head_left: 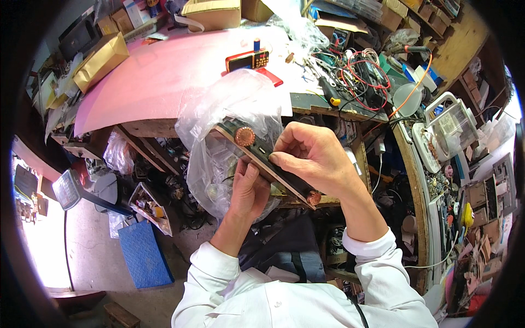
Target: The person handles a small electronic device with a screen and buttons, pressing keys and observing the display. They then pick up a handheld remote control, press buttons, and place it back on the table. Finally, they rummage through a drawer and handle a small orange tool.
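Note:
A long dark panel [292,185] with wood-coloured edges and a round copper-coloured knob [244,136] near its upper end is tilted in front of me. A second copper-coloured knob [313,197] is at its lower right end. My left hand [250,190] is closed around the panel's near edge from below. Over the panel's dark face, my right hand [316,156] has its fingers curled and its thumb pressed in; whatever they pinch is hidden. A clear plastic bag [202,147] lies behind and beside the panel, draped over the bench edge.
On the bench's pink sheet [147,82] stands a small red-and-black radio [247,61]. Tangled test leads [366,76] and a black-and-yellow screwdriver [330,93] lie at the back right. A clear-walled appliance [451,128] stands right. A blue mat [144,254] is on the floor at left.

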`<state>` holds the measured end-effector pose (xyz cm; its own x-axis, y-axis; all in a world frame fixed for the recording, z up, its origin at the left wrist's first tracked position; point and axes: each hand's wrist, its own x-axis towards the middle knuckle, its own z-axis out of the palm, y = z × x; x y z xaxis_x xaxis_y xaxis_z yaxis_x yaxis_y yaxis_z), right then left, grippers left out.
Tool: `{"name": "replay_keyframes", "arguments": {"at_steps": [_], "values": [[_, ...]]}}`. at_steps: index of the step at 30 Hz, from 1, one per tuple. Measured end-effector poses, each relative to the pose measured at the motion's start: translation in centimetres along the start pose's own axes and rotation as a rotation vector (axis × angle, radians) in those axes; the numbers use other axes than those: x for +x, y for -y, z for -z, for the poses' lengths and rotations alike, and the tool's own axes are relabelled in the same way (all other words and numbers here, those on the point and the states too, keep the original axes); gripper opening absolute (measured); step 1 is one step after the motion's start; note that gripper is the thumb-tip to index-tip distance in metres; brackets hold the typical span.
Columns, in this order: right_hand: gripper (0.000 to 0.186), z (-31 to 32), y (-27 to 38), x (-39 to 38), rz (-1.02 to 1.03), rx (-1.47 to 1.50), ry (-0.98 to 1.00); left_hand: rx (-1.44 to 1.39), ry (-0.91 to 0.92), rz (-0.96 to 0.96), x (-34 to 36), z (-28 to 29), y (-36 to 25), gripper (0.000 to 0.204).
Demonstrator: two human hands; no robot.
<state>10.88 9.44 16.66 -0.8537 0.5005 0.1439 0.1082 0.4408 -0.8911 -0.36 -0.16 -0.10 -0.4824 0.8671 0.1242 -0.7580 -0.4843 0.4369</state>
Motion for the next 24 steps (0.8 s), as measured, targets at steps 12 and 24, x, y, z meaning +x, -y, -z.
{"name": "replay_keyframes", "arguments": {"at_steps": [12, 24], "values": [[0.012, 0.0, -0.6, -0.1, 0.022, 0.165, -0.019, 0.053, 0.032, -0.007, 0.2, 0.7, 0.3, 0.051], [0.011, 1.5, -3.2, -2.1, 0.026, 0.236, -0.221, -0.075, 0.026, 0.014, 0.1, -0.4, -0.2, 0.054]]}}
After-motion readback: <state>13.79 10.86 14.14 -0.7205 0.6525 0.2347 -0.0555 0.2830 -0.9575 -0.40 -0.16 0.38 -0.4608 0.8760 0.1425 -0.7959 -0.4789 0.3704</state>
